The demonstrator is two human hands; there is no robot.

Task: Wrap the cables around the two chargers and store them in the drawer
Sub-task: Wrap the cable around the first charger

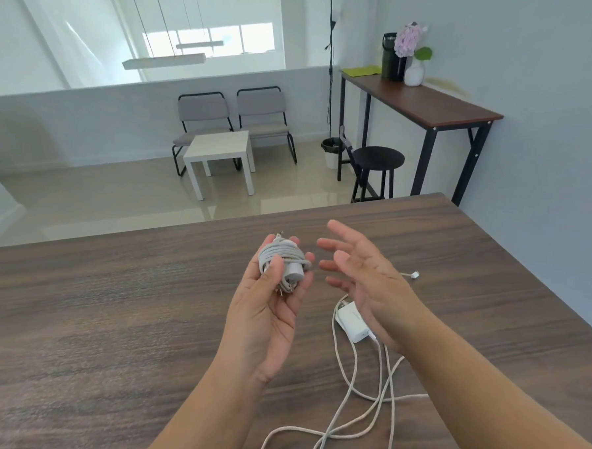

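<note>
While fingers (278,269) clasp wrapped charger (282,261), table (112,300) below

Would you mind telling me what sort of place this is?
Probably an office lounge or waiting area: two chairs by a white side table, a high desk with a stool, and hanging lamps.

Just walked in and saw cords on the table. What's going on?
A person is tidying two chargers. The left hand holds a wrapped charger. The right hand hovers open and empty above the second charger, which lies on the table with its cable loose. No drawer is visible.
</note>
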